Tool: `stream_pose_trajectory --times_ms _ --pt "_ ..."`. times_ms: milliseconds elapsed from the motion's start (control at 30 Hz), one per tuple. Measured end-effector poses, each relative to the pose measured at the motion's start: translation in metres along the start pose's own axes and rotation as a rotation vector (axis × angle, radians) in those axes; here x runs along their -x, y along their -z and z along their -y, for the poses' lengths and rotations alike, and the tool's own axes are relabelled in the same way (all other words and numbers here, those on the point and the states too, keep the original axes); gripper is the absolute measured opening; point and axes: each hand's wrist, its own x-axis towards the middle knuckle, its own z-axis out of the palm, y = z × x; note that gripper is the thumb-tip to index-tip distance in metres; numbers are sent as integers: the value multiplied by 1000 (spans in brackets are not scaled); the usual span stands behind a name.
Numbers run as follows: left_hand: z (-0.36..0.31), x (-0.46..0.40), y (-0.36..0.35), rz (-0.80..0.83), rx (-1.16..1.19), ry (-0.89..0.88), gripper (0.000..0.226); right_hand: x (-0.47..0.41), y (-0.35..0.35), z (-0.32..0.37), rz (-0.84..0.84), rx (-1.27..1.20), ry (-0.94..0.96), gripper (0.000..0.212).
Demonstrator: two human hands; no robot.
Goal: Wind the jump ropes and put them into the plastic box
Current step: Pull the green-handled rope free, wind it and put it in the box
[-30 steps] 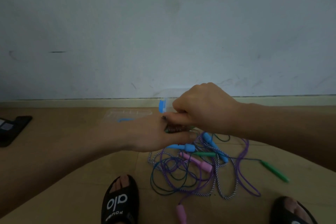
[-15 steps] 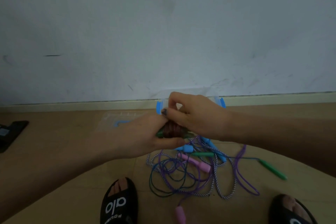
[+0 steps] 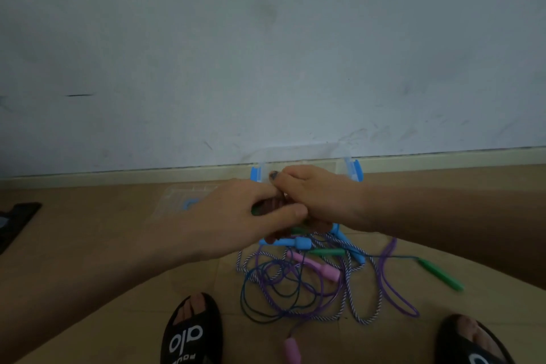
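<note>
My left hand (image 3: 236, 219) grips a wound bundle of dark brownish rope (image 3: 273, 205) around green handles. My right hand (image 3: 313, 195) meets it from the right and pinches the bundle's top. Right behind both hands, against the wall, stands the clear plastic box (image 3: 351, 170) with blue latches. Below the hands a tangle of loose jump ropes (image 3: 295, 284) lies on the floor: purple, striped and dark cords with blue handles (image 3: 292, 243), pink handles (image 3: 322, 267) and a green handle (image 3: 441, 273).
The box's clear lid (image 3: 183, 201) lies flat on the floor to the left of the box. A dark flat object (image 3: 14, 221) sits at the left edge. My two feet in black slippers (image 3: 189, 331) stand at the bottom. A wall closes the back.
Both hands have drifted slightly up toward the box. My right hand shifted from covering the bundle to pinching its top while my left keeps hold.
</note>
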Motion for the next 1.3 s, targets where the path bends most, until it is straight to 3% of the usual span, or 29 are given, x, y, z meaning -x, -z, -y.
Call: stream_pose_trajectory --times_ms 100,200,533,767,1067,1300 --pt "2 0 0 27 223 45 43 2 4 0 143 -160 -71 42" --pt "4 -2 5 -3 345 127 48 2 8 -2 150 -289 -133 34" --pt "3 -4 6 -16 408 319 54 8 12 1 4 -385 -94 20" --pt "17 -12 3 -4 460 379 55 13 20 4 74 -572 -153 11" --pt "14 -14 1 -10 430 431 50 20 21 6 14 -353 -41 10" --pt "18 -20 -2 -10 404 357 38 21 21 8 -31 -227 -14 14"
